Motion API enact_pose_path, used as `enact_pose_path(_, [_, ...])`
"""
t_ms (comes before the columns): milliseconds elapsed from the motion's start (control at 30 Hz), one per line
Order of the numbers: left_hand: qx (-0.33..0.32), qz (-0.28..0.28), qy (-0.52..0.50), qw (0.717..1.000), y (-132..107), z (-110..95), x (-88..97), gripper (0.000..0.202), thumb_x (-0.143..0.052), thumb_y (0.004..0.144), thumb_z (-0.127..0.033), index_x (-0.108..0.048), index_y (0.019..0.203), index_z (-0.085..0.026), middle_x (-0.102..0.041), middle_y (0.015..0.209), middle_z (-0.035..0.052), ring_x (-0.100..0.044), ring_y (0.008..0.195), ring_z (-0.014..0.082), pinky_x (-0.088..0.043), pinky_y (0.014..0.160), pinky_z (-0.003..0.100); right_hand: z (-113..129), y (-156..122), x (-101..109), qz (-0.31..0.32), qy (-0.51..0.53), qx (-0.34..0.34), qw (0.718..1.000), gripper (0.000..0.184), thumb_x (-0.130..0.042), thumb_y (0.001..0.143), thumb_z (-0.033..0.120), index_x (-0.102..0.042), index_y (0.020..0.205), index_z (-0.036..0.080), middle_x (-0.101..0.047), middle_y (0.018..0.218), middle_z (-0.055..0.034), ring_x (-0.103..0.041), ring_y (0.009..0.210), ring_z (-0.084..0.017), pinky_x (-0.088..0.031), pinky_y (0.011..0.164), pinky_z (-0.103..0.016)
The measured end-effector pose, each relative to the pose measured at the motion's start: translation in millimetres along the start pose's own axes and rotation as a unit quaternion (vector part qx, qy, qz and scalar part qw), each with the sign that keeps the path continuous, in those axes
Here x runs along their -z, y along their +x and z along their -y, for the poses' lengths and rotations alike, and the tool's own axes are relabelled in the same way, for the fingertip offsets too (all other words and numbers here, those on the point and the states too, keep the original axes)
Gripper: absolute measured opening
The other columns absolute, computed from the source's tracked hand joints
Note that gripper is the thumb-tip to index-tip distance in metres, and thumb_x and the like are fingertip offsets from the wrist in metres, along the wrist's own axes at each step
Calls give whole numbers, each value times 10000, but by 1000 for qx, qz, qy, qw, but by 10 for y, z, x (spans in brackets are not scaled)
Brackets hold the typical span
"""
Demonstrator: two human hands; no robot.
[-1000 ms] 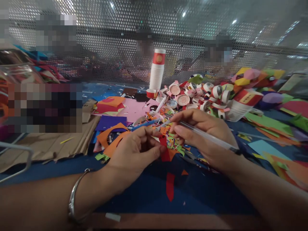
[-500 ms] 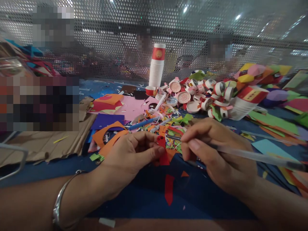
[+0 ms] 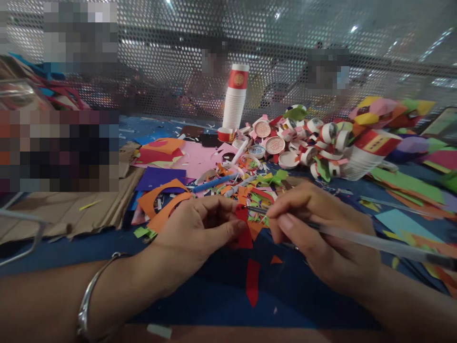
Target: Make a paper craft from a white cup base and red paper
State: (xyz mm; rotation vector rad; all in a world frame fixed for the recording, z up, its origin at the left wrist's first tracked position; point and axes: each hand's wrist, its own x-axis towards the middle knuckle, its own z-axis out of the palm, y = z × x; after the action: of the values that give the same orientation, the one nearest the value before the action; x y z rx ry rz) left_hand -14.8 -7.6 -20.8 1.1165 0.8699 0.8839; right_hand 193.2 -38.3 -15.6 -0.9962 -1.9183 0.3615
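Observation:
Between the thumb and fingers of my left hand (image 3: 200,226) is a small red paper piece (image 3: 244,238) with dark marks near its top. My right hand (image 3: 317,228) is closed round a pen (image 3: 360,240) with a clear barrel. The pen's tip lies at the upper part of the red piece, by the dark marks; whether it touches I cannot tell. Below my hands a red paper strip (image 3: 253,282) with a pointed end lies on the blue table (image 3: 200,295), beside a small orange scrap (image 3: 276,259).
Coloured paper scraps (image 3: 264,195) and a blue pen (image 3: 214,183) lie beyond my hands. Farther back stand a tall stack of paper cups (image 3: 235,97) and a heap of cut cup pieces (image 3: 285,143). Flattened cardboard (image 3: 93,214) is at left, coloured sheets (image 3: 407,186) at right.
The pen's tip has moved left, from just beside the red paper piece to its marked upper part. My left hand keeps its hold on the piece.

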Motion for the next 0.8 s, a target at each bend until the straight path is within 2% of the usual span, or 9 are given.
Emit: enact_pose_path(800, [3,16,19,1000,22,-3,7,182,-834,751,-179,-732,892,-124,-706,709,-31,-631,618,59,-522,592,147,69,66,3,25,-15,7,1000,132,-531,958,175,-646,903,206,-633,648,55,-610,540,-80,-457,505,-219])
